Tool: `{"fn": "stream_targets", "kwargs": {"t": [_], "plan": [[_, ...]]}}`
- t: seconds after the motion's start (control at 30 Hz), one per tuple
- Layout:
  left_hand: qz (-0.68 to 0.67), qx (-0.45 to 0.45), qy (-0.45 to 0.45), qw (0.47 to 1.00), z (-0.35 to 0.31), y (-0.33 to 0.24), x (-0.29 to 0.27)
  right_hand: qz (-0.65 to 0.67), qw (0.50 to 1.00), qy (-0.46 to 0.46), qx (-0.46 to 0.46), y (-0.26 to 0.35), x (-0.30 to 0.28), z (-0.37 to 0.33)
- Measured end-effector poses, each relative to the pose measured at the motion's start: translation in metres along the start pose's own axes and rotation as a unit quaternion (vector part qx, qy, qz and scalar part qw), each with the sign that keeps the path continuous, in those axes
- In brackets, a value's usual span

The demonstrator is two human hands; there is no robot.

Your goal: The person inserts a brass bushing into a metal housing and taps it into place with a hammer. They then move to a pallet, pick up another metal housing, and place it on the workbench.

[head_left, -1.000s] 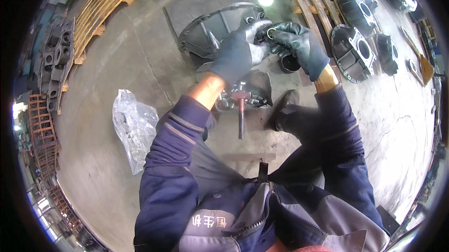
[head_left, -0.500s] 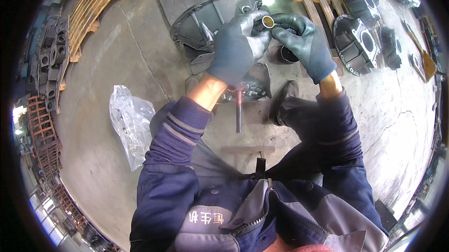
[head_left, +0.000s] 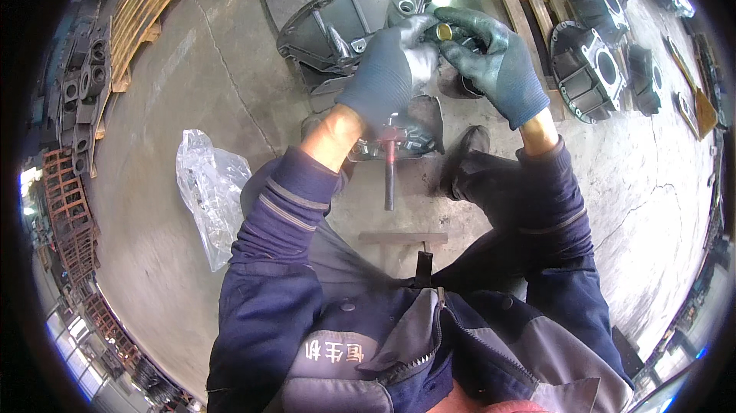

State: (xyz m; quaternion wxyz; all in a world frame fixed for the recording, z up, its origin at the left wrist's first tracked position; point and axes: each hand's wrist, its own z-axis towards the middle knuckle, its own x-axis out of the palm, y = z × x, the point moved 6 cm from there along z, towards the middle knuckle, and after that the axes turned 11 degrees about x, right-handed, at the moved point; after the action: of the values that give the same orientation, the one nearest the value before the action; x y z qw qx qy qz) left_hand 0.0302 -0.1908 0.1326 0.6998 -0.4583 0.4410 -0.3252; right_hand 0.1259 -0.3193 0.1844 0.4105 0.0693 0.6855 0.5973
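A small brass-coloured bushing (head_left: 444, 31) sits at the fingertips of both gloved hands, above the floor. My left hand (head_left: 395, 64) is closed on its left side, slightly blurred. The curled thumb and forefinger of my right hand (head_left: 498, 60) take it from the right. Just beyond the hands lies a large grey cast-metal housing (head_left: 330, 22) with ribs and a curved flange. Beneath my left hand, a hammer (head_left: 390, 172) with a reddish-and-dark handle rests against an open bag of metal parts (head_left: 422, 129). Below my right hand a dark round container (head_left: 469, 88) is partly hidden.
Crumpled clear plastic (head_left: 212, 195) lies on the floor at left. More cast housings (head_left: 586, 72) stand at right beside a wooden pallet (head_left: 517, 7). Another pallet (head_left: 146, 18) is at far left, near stacked metal parts (head_left: 80, 91). My boot (head_left: 468, 160) is close to the bag.
The bushing has turned, so its opening shows less, and risen slightly in view. My right forefinger and thumb have spread wider around it. My left hand has shifted slightly left.
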Motion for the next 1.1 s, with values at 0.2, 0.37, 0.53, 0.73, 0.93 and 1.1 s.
{"fn": "stream_targets", "kwargs": {"t": [0.2, 0.37, 0.53, 0.73, 0.93, 1.1], "plan": [[-0.117, 0.04, 0.014, 0.992, 0.004, -0.002, -0.004, 0.063, 0.998, 0.001, 0.006, -0.008, 0.002, 0.003], [-0.077, 0.038, -0.015, 0.996, 0.002, -0.013, -0.013, 0.057, 0.996, -0.059, -0.029, -0.005, 0.002, 0.002], [-0.153, 0.013, -0.008, 0.988, 0.003, -0.02, -0.011, -0.17, 0.972, -0.142, -0.079, 0.006, -0.004, -0.002], [-0.06, 0.076, -0.001, 0.995, 0.007, -0.031, -0.013, -0.178, 0.961, -0.144, -0.157, 0.015, -0.002, -0.004], [0.017, 0.094, 0.029, 0.995, 0.014, -0.029, -0.021, -0.194, 0.958, -0.119, -0.172, 0.013, -0.001, -0.006], [-0.15, 0.065, 0.014, 0.986, 0.01, -0.018, -0.015, -0.195, 0.949, -0.142, -0.206, 0.017, -0.004, -0.007]]}}
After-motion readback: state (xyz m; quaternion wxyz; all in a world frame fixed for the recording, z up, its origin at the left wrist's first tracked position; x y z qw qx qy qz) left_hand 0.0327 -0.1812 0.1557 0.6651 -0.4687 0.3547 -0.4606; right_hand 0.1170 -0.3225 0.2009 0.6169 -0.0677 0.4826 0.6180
